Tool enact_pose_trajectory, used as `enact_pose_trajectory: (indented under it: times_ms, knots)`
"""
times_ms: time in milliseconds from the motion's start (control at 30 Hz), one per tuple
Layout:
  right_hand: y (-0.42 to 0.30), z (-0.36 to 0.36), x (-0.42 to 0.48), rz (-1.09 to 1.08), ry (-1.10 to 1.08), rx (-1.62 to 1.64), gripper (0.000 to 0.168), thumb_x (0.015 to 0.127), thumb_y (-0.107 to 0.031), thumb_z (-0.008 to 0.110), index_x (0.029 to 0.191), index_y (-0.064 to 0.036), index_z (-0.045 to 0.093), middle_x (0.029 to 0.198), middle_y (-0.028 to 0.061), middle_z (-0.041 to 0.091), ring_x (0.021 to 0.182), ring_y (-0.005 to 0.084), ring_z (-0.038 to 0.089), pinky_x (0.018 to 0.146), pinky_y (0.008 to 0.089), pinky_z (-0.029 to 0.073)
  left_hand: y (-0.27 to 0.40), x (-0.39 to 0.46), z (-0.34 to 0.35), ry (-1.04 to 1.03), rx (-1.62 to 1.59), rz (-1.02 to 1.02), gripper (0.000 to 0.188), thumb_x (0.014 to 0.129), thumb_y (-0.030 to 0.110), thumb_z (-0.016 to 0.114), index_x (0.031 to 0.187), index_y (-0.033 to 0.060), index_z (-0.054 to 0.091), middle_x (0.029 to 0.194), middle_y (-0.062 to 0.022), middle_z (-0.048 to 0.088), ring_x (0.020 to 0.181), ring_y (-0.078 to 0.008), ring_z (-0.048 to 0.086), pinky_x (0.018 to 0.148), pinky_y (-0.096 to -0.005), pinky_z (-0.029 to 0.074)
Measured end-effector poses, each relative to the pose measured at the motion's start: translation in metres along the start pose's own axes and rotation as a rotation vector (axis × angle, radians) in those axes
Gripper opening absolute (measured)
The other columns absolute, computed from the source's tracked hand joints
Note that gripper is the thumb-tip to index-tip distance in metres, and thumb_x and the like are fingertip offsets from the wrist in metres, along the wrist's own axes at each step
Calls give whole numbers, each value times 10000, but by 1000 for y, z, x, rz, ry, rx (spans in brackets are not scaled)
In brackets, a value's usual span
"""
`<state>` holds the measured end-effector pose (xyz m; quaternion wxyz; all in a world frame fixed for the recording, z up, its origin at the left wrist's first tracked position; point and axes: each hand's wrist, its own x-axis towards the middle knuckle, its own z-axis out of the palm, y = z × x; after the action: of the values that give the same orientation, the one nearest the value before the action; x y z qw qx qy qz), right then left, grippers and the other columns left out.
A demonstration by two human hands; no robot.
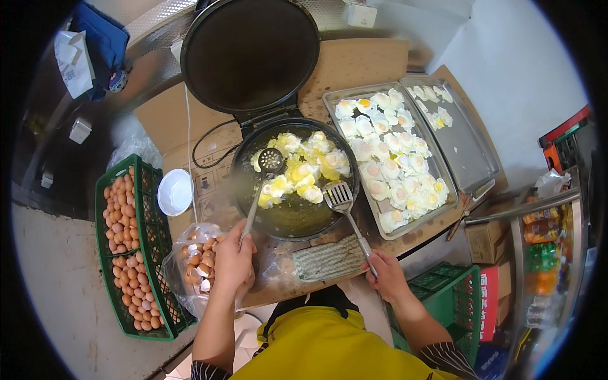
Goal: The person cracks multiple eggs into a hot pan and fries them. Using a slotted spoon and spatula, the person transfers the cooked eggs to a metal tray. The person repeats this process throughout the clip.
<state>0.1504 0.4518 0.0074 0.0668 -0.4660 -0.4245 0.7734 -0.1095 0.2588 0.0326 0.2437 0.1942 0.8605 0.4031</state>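
Observation:
My left hand (236, 259) grips the handle of a perforated skimmer ladle (271, 160), whose bowl is over the left part of the round electric griddle pan (294, 228). In my right hand (385, 275) is the metal handle of a slotted spatula (338, 195); its blade is at the pan's right edge, beside the eggs. Several frying eggs (304, 173) lie clumped in oil, with yellow yolk spread over the whites. Right of the pan, a metal tray (387, 235) holds many cooked eggs (389, 168). A second metal tray (468, 156) beside it holds a few more.
The griddle's round lid (251, 52) stands raised behind the pan. At left are a green crate (137, 190) of brown eggs, a white bowl (175, 192) and a plastic bag of eggshells (202, 261). A folded cloth (328, 258) lies at the front edge. A cord runs left of the pan.

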Motion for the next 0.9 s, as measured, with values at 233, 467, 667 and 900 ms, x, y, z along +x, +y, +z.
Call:
enact_pose_trajectory:
  times_ms: [233,467,667,900]
  knots:
    - [-5,20,15,42,-3,99,214,961,-201,455,821,-46,503,638,29,470,467,86,410,374,230,292,35,10,17,-36,27,37,361,908,172,478,1256,105,549,664,-73,621,630,-188,611,628,-318,472]
    - [6,27,-2,84,-49,192,197,971,-206,457,864,-43,486,665,29,479,468,86,414,378,234,303,37,18,26,-55,0,60,359,908,168,483,1250,79,550,653,-64,610,603,-167,587,609,-308,462]
    - [35,28,42,-52,-31,229,161,969,-191,463,916,-42,487,713,33,513,430,93,417,366,235,313,41,19,27,-59,-20,35,360,909,153,490,1256,83,550,645,-53,595,592,-145,565,594,-294,451]
    - [40,27,102,-195,97,120,203,976,-216,467,1043,-30,513,688,18,519,435,78,418,375,221,322,49,18,30,-81,0,9,369,909,136,483,1270,89,545,642,-47,587,595,-125,543,596,-278,441]
